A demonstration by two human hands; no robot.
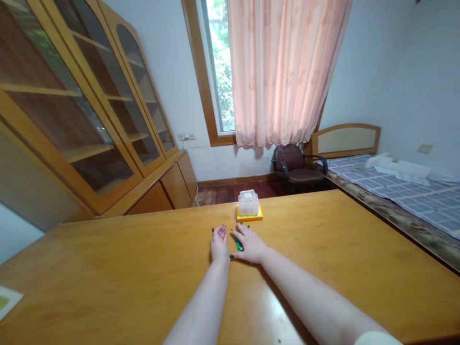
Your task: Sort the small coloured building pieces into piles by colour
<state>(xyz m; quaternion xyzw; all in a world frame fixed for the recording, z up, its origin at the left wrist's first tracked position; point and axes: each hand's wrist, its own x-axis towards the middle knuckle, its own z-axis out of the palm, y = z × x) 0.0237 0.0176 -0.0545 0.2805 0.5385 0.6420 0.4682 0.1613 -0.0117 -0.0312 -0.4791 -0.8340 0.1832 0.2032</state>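
You are resting both hands palm down on the wooden table [108, 268], close together near its middle. Your left hand [219, 244] is lying flat with the fingers straight and together, holding nothing. Your right hand [250, 245] is spreading its fingers wide, and a small green piece [238, 246] is showing in the gap between its thumb and forefinger, touching the hand and partly covered by it. Whether you are pinching it or only covering it cannot be told from here. Just beyond your fingertips, a clear plastic box [248, 202] is sitting on a yellow base [249, 218], near your hands but apart from them. By the look of it, you are pausing over the green piece rather than carrying it. Lifting it cleanly would call for closing thumb and forefinger on its sides, since it is lying low against the wood. A sheet of paper [7, 301] is lying at the table's left edge, well apart.
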